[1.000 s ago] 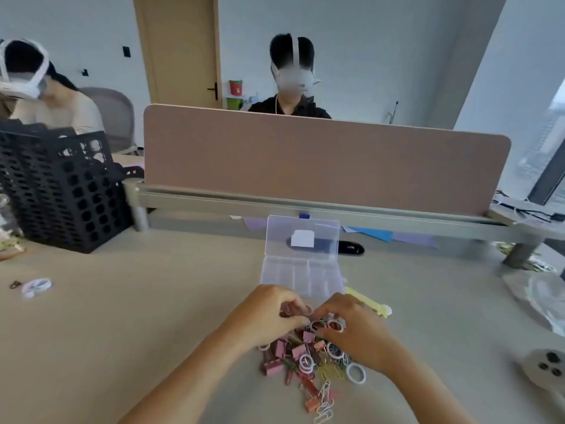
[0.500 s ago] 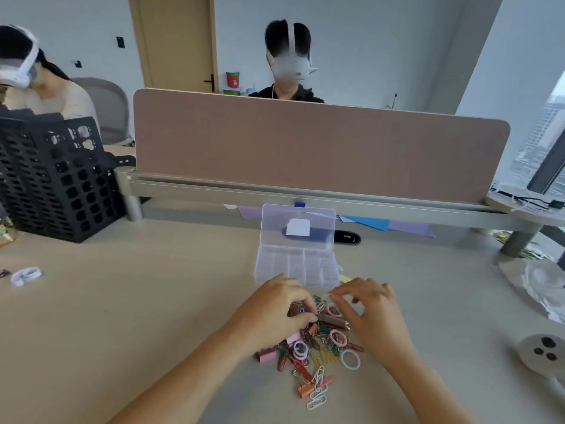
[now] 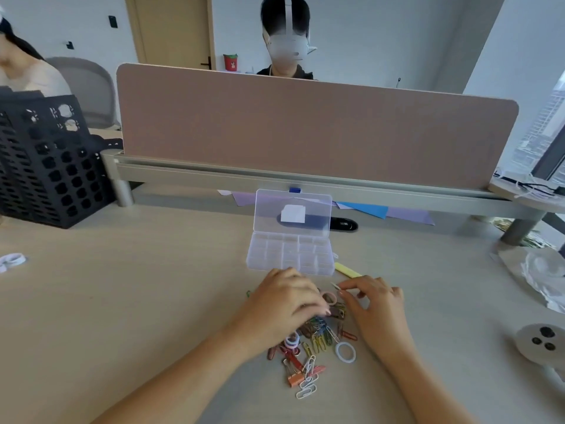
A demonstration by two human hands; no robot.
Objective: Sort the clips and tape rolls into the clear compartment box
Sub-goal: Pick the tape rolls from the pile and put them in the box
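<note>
The clear compartment box [image 3: 290, 254] stands in the middle of the desk, its lid raised at the back and its compartments showing nothing inside. Just in front of it lies a pile of coloured paper clips and binder clips [image 3: 315, 341], with a white tape roll [image 3: 345, 351] at its right edge and a pink tape roll [image 3: 329, 298] at its top. My left hand [image 3: 284, 304] lies over the pile's left part, fingers bent down onto the clips. My right hand [image 3: 376, 307] pinches a small white paper clip [image 3: 336, 286] between thumb and forefinger, just above the pile.
A black mesh crate [image 3: 46, 166] stands at the left, and a pink divider panel [image 3: 305, 127] runs behind the box. A yellow strip [image 3: 348, 270] lies right of the box. Another white roll [image 3: 12, 261] lies far left, with a crumpled plastic bag [image 3: 544, 270] and a round grommet [image 3: 541, 341] at the right.
My hands have drawn apart over the pile. The right hand has come up off the clips with a white paper clip in its fingertips. The left hand's fingers have spread flatter.
</note>
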